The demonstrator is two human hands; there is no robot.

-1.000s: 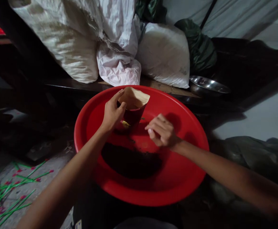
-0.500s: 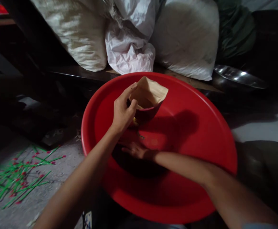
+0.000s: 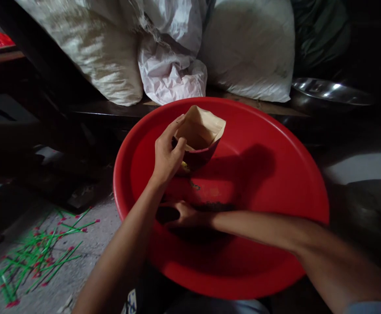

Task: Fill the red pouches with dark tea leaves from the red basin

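My left hand [image 3: 168, 150] grips the left edge of a paper bag [image 3: 206, 120], pale inside and dark maroon outside, with a bit of yellow low on it. The bag stands with its mouth up inside a large red plastic basin [image 3: 295, 174]. Lower in the basin, my right hand [image 3: 185, 213] is curled, thumb and fingers bent around a dark patch in shadow. What lies in its grasp is too dark to make out. Dark grainy material [image 3: 221, 206] shows beside the right wrist on the basin floor.
Stuffed white sacks [image 3: 249, 52] lean on a dark ledge [image 3: 111, 111] behind the basin. A shiny metal bowl [image 3: 334, 90] sits at the right. Green sticks with red ends [image 3: 42, 253] lie scattered on the floor at the left.
My right hand, flatter with fingers stretched before, has curled and shifted slightly lower. My left hand keeps its hold on the bag. The view has shifted a little.
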